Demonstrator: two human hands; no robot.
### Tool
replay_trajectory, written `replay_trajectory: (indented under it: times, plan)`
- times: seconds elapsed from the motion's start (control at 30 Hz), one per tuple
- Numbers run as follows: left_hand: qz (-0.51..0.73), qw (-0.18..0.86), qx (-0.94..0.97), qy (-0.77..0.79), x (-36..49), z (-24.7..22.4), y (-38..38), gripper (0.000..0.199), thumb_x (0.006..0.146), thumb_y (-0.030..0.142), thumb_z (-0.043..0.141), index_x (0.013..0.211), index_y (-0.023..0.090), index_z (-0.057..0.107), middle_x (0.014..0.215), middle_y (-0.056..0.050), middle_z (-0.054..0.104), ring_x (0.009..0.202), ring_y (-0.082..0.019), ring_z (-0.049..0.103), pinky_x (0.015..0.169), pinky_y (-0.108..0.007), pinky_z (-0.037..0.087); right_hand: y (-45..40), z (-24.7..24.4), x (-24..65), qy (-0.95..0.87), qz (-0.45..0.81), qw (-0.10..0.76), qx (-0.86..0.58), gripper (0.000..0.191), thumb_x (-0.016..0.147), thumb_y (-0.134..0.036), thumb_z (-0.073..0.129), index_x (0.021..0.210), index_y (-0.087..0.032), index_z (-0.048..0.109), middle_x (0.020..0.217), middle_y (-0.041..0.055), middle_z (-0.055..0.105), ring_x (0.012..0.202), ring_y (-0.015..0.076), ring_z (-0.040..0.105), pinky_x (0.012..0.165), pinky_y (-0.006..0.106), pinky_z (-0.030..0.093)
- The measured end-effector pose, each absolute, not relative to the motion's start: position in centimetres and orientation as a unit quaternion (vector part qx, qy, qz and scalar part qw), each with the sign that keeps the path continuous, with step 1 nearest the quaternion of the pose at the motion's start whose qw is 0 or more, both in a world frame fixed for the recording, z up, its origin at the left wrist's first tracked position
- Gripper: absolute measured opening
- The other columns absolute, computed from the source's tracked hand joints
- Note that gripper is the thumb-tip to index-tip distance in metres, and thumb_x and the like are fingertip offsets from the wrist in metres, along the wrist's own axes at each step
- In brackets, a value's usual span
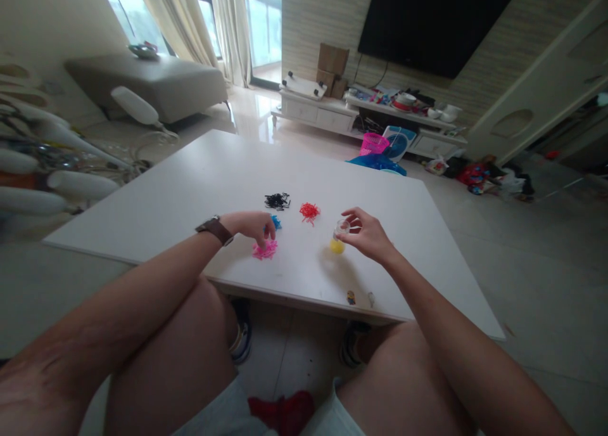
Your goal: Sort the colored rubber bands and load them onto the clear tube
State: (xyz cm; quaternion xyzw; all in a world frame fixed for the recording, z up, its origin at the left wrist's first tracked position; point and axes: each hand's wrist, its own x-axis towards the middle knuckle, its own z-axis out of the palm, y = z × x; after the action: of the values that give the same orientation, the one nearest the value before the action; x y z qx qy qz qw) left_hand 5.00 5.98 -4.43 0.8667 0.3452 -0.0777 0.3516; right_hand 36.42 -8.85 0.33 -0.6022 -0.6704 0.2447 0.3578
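Note:
My left hand (259,227), with a brown watch strap on the wrist, is over the pink pile (265,250), fingers pointing down and bent together; anything between them is too small to make out. Part of a blue pile (276,222) shows behind it. My right hand (363,233) holds a small clear container (341,228) between thumb and fingers, just above something yellow (337,246). A black pile (277,201) and a red pile (310,212) of small pieces lie farther back on the white table (237,170).
A small yellow-and-blue figure (351,297) and a small shiny item (371,299) lie near the table's front edge. Beyond the table are a pink basket (373,144), a low white cabinet (327,118) and a bench (156,81).

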Motion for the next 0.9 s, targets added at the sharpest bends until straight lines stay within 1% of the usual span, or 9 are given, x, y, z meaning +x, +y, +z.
replay_trajectory:
  times: [0.1, 0.2, 0.33, 0.4, 0.47, 0.6, 0.73, 0.9]
  plan:
    - [-0.092, 0.334, 0.87, 0.35, 5.8, -4.8, 6.0, 0.028, 0.047, 0.021, 0.082, 0.075, 0.023, 0.081, 0.069, 0.001, 0.073, 0.06, -0.014, 0.059, 0.056, -0.021, 0.037, -8.9, 0.3, 36.5, -0.668, 0.248, 0.357, -0.604, 0.042, 0.068, -0.028, 0.08, 0.106, -0.022, 0.063, 0.091, 0.0025, 0.067, 0.079, 0.0175, 0.068, 0.074, 0.033, 0.062]
    - [-0.092, 0.338, 0.869, 0.35, 6.5, -5.0, 5.9, 0.018, 0.048, 0.015, 0.076, 0.065, 0.022, 0.079, 0.062, 0.001, 0.071, 0.058, -0.014, 0.058, 0.055, -0.022, 0.036, -8.9, 0.3, 36.6, -0.668, 0.248, 0.355, -0.605, 0.042, 0.068, -0.028, 0.08, 0.105, -0.021, 0.063, 0.091, 0.0027, 0.067, 0.079, 0.0175, 0.068, 0.074, 0.033, 0.062]
    - [-0.097, 0.344, 0.867, 0.346, 7.0, -4.7, 5.8, 0.011, 0.048, 0.013, 0.074, 0.056, 0.02, 0.075, 0.053, 0.002, 0.066, 0.051, -0.012, 0.052, 0.054, -0.023, 0.034, -8.8, 0.3, 36.6, -0.671, 0.243, 0.351, -0.606, 0.042, 0.068, -0.03, 0.08, 0.106, -0.021, 0.063, 0.09, 0.0027, 0.067, 0.078, 0.0175, 0.068, 0.073, 0.034, 0.062]
    - [-0.093, 0.352, 0.869, 0.335, 7.0, -4.3, 5.8, 0.009, 0.05, 0.014, 0.074, 0.057, 0.02, 0.075, 0.052, 0.002, 0.065, 0.05, -0.012, 0.051, 0.053, -0.022, 0.034, -8.8, 0.3, 36.6, -0.672, 0.243, 0.35, -0.605, 0.042, 0.068, -0.03, 0.08, 0.105, -0.021, 0.063, 0.09, 0.0025, 0.068, 0.078, 0.0175, 0.068, 0.073, 0.034, 0.062]
    - [-0.079, 0.363, 0.871, 0.321, 6.7, -3.8, 5.8, 0.008, 0.054, 0.018, 0.075, 0.062, 0.019, 0.076, 0.055, 0.002, 0.067, 0.054, -0.012, 0.053, 0.055, -0.022, 0.035, -8.9, 0.3, 36.6, -0.673, 0.245, 0.35, -0.604, 0.042, 0.068, -0.03, 0.08, 0.105, -0.021, 0.063, 0.09, 0.0023, 0.068, 0.078, 0.0175, 0.068, 0.073, 0.034, 0.062]
    - [-0.031, 0.375, 0.872, 0.312, 6.1, -2.5, 5.6, 0.015, 0.064, 0.028, 0.074, 0.074, 0.018, 0.078, 0.068, -0.001, 0.073, 0.062, -0.013, 0.059, 0.061, -0.021, 0.04, -9.0, 0.5, 36.4, -0.67, 0.249, 0.352, -0.605, 0.042, 0.068, -0.028, 0.08, 0.106, -0.022, 0.063, 0.091, 0.0028, 0.068, 0.079, 0.018, 0.069, 0.074, 0.034, 0.062]
    - [0.026, 0.388, 0.866, 0.314, 6.1, -1.4, 5.1, 0.022, 0.071, 0.036, 0.073, 0.078, 0.015, 0.077, 0.074, -0.005, 0.074, 0.067, -0.015, 0.062, 0.064, -0.022, 0.044, -9.1, 0.6, 36.0, -0.671, 0.256, 0.35, -0.601, 0.042, 0.068, -0.026, 0.079, 0.107, -0.022, 0.063, 0.091, 0.0027, 0.068, 0.079, 0.0179, 0.069, 0.077, 0.034, 0.062]
    - [0.087, 0.405, 0.858, 0.302, 7.2, -0.7, 4.0, 0.023, 0.075, 0.036, 0.072, 0.08, 0.013, 0.075, 0.075, -0.006, 0.074, 0.069, -0.014, 0.065, 0.063, -0.021, 0.046, -9.3, 0.5, 35.3, -0.688, 0.253, 0.334, -0.593, 0.042, 0.069, -0.024, 0.077, 0.108, -0.023, 0.063, 0.093, 0.0029, 0.069, 0.079, 0.0175, 0.069, 0.077, 0.034, 0.061]
